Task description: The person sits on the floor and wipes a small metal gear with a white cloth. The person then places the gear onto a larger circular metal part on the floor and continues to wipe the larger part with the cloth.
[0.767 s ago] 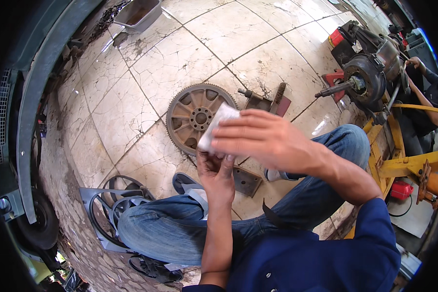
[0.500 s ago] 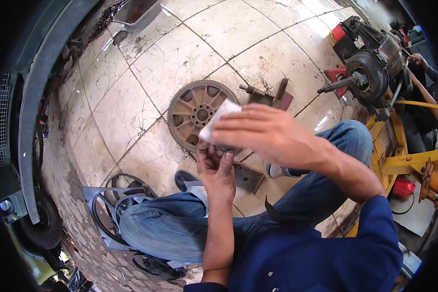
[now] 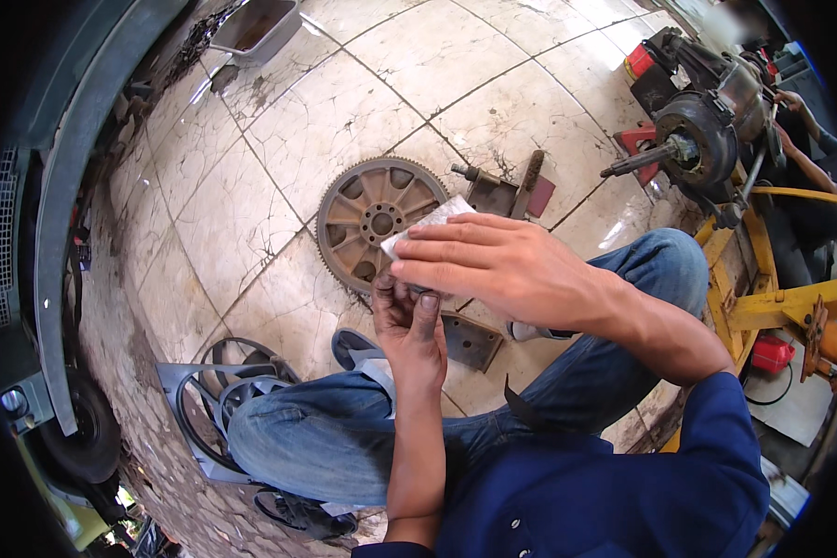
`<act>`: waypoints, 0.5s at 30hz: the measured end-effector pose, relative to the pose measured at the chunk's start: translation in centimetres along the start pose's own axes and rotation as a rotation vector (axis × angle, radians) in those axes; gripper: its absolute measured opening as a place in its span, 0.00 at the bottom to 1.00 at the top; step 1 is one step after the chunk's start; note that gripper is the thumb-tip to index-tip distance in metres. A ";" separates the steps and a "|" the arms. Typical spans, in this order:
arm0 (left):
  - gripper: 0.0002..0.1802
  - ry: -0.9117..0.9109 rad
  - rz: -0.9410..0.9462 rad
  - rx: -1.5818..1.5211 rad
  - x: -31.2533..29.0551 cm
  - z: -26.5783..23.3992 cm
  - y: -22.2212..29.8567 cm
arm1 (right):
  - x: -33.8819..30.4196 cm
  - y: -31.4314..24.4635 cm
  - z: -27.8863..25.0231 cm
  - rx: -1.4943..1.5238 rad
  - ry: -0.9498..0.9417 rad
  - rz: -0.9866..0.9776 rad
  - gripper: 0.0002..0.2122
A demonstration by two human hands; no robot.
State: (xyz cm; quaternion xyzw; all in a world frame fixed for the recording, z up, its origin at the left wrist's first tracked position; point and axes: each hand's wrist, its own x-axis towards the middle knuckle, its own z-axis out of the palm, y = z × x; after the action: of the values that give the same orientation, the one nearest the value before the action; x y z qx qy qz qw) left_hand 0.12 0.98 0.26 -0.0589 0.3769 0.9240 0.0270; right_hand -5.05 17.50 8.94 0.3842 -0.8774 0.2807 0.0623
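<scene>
My right hand [image 3: 507, 260] lies with its fingers stretched and side by side over a folded white sheet [image 3: 454, 210], paper or sandpaper by its look. Underneath, my left hand [image 3: 409, 324] is palm up with blackened fingers and thumb curled around a small dark piece. The right hand and the sheet hide most of that piece, so its kind cannot be told. Beyond both hands a rusty flywheel [image 3: 374, 190] with a toothed rim rests flat on the tiles, partly covered by the sheet.
Past the hands lie a metal fixture [image 3: 491, 193] and a flat bar [image 3: 530, 177]. A drilled metal plate [image 3: 472, 342] sits between my legs. A fan shroud [image 3: 184, 409] is at left, a grey tray [image 3: 260, 37] far left. Right, a co-worker's arms [image 3: 804, 139] reach toward an axle assembly [image 3: 697, 139].
My right hand has slid slightly along over the left one, turning the white sheet a little. The left hand keeps its hold. The whole view has shifted slightly.
</scene>
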 end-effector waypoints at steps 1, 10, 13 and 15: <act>0.31 -0.003 -0.010 0.014 -0.1 0.2 0.2 | 0.0 -0.2 -0.1 0.013 0.018 -0.061 0.21; 0.48 0.062 -0.065 0.098 -0.3 0.0 -0.3 | 0.1 -0.4 -0.1 0.061 0.036 -0.086 0.20; 0.41 -0.074 -0.039 -0.116 -0.6 0.3 0.2 | 0.2 -1.0 0.1 0.125 0.042 -0.156 0.21; 0.44 0.031 -0.079 -0.025 -0.3 -0.3 -0.1 | 0.1 -0.2 0.2 0.101 0.043 -0.076 0.20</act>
State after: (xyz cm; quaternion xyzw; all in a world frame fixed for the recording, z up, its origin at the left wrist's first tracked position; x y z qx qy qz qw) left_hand 0.50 0.82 0.07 -0.0887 0.3631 0.9258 0.0570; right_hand -4.90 17.22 8.86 0.4138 -0.8453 0.3302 0.0724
